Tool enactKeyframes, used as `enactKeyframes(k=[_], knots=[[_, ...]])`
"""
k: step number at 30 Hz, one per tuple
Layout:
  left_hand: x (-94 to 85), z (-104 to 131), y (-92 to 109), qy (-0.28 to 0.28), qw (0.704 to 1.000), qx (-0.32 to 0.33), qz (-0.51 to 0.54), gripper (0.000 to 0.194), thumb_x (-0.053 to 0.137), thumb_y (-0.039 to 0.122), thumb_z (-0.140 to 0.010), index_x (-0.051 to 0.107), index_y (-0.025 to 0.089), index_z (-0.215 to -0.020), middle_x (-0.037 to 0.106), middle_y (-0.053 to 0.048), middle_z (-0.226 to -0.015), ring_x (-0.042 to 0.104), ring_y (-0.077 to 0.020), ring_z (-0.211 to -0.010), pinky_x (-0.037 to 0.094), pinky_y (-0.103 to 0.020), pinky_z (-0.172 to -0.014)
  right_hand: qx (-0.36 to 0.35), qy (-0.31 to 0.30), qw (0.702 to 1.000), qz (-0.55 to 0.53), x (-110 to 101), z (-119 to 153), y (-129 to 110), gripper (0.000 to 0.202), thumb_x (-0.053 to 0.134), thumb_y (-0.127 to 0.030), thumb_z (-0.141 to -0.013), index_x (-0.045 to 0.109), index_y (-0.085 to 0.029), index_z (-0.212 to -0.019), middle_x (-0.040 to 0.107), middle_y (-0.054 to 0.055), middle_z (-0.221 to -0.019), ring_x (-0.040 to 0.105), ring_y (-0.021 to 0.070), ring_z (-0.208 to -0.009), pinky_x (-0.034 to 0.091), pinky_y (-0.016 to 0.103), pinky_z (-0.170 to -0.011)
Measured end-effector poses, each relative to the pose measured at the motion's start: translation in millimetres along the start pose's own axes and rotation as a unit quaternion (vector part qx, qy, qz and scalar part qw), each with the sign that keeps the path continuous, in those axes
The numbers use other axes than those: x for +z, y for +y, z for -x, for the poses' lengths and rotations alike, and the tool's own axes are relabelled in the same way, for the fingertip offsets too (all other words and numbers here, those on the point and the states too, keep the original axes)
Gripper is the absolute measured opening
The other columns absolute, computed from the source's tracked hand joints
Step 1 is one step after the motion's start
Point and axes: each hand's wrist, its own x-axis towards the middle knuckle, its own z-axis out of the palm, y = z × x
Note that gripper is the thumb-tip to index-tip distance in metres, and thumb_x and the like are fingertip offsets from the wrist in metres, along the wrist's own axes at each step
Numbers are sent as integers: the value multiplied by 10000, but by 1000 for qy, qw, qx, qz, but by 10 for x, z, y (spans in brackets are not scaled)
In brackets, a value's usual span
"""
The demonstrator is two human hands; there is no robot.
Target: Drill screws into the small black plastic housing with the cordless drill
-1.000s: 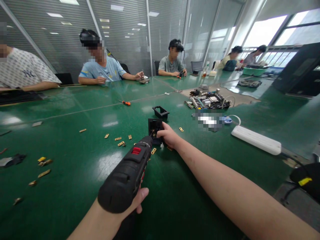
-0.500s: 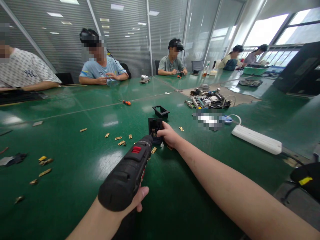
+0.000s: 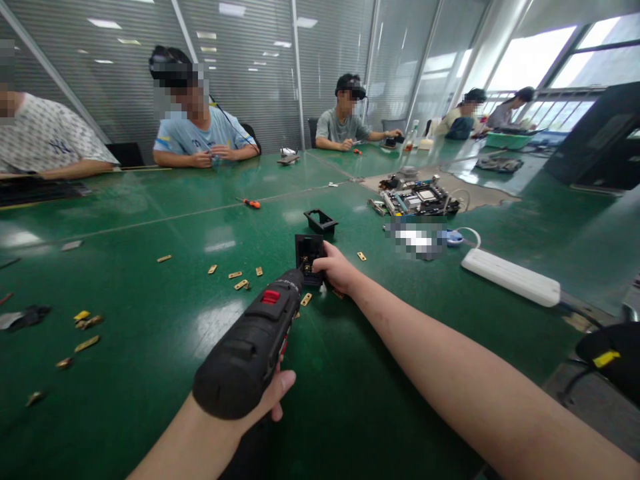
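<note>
Green table: here it is, the green table (image 3: 150, 373), spreading under and all around both sets of fingers.
Drill: big black drill (image 3: 247, 343), body above the left fingers, nose pointed at the housing by the right fingers; contact there too small to tell.
White strip: power strip (image 3: 510, 277), well off to the right of the right fingers.
Bare electronics: circuit board (image 3: 425, 197), beyond the right fingers and to their right.
Left grip: left hand (image 3: 273, 393) wrapped round the drill's handle, mostly hidden, thumb showing.
Right grip: right hand (image 3: 337, 267) pinching the housing's right side!
Black box: black housing (image 3: 303, 247), upright in the right fingers, open face towards the drill, brass inside.
Black rim: empty frame (image 3: 325, 225), just beyond the right fingers.
Brass bits: brass strips (image 3: 307, 300), scattered, several left of the right fingers.
</note>
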Motion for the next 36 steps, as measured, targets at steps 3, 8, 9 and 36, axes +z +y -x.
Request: enactKeyframes(k=[3, 8, 9, 36], knots=[[-12, -6, 33, -11, 1000, -17, 3, 184, 865, 276, -759, 717, 245, -863, 795, 46, -675, 745, -196, -446, 615, -299, -486, 0, 1, 1000, -1, 0, -3, 0, 479, 662, -160, -501, 648, -231, -975, 703, -26, -872, 654, 230, -881, 514, 323, -742], [-1, -13, 1, 0, 1000, -11, 13, 173, 840, 284, -760, 711, 225, -859, 778, 54, -685, 728, -171, -421, 603, -283, -472, 2, -3, 1000, 3, -1, -3, -8, 487, 659, -161, -510, 650, -236, -991, 705, -28, -870, 658, 238, -894, 534, 338, -761], [-1, -15, -14, 2, 1000, -8, 14, 170, 832, 290, -766, 713, 220, -865, 783, 51, -693, 728, -170, -418, 606, -284, -471, 1, -3, 1000, 4, 0, -2, -9, 485, 659, -162, -512, 650, -237, -991, 706, -29, -871, 659, 238, -895, 535, 340, -762], [6, 8, 13, 6, 1000, 7, 10, 168, 826, 300, -782, 723, 215, -883, 792, 60, -702, 736, -167, -433, 615, -292, -489, 4, -2, 1000, 2, -11, -19, 20, 496, 662, -166, -502, 650, -234, -993, 705, -27, -882, 652, 237, -898, 527, 340, -769]])
